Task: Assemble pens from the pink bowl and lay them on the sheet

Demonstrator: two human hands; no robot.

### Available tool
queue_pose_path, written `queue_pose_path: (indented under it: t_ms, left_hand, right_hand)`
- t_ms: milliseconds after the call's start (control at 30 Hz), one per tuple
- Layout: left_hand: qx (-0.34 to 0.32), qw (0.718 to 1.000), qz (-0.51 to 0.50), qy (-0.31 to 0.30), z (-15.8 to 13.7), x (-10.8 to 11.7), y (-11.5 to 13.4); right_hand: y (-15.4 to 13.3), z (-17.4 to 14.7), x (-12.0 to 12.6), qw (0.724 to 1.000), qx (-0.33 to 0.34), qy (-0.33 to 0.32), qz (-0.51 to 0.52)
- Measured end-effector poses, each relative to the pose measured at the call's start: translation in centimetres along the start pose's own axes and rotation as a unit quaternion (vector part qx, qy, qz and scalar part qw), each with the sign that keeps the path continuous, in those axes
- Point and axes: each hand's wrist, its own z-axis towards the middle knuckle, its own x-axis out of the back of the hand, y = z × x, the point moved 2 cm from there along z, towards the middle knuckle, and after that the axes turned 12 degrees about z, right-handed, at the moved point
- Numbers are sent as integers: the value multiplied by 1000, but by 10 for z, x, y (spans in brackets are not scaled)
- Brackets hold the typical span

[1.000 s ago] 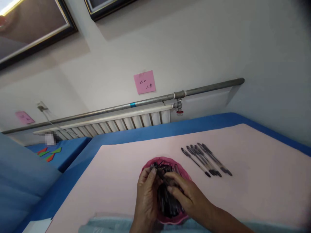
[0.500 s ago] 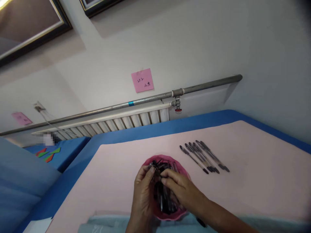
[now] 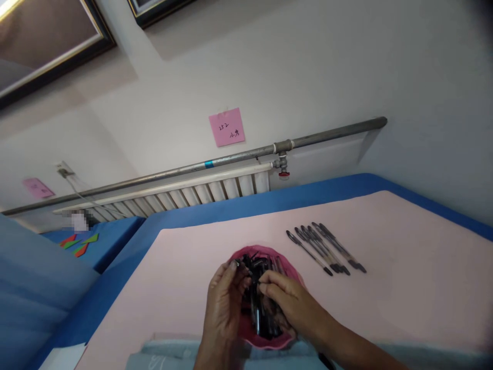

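Note:
A pink basket (image 3: 252, 339) with a wavy rim holds many dark and clear pen parts (image 3: 259, 313). Over its left side my left hand (image 3: 224, 298) is closed, thumb and fingers pinching a small dark pen part (image 3: 238, 263). My right hand (image 3: 288, 302) leans over the right side of the basket. Its thumb and forefinger are pressed together close to the dark parts, and what they pinch is too small to make out. To the right, several assembled pens (image 3: 322, 249) with dark caps lie slanted side by side.
Pink sheeting (image 3: 185, 288) covers the blue table (image 3: 215, 218). A radiator (image 3: 204, 192) and pipe (image 3: 165, 176) run along the wall behind. Red and green flat pieces (image 3: 80, 250) lie on a blue surface at the left, by a blue curtain (image 3: 26, 293).
My left hand has shifted slightly left, and the gap between my two hands is wider. My right hand stays nearly in place over the basket. The row of pens is unchanged.

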Motion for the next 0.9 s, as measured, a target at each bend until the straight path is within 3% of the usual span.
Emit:
queue_pose_path:
  t_ms: [267, 900]
  left_hand:
    - [17, 999, -3, -45, -4, -5, -10]
    - [10, 999, 24, -40, -10, -13, -13]
  right_hand:
    - [-1, -1, 0, 1000, 22, 5, 6]
    - [-8, -3, 2, 999, 36, 10, -25]
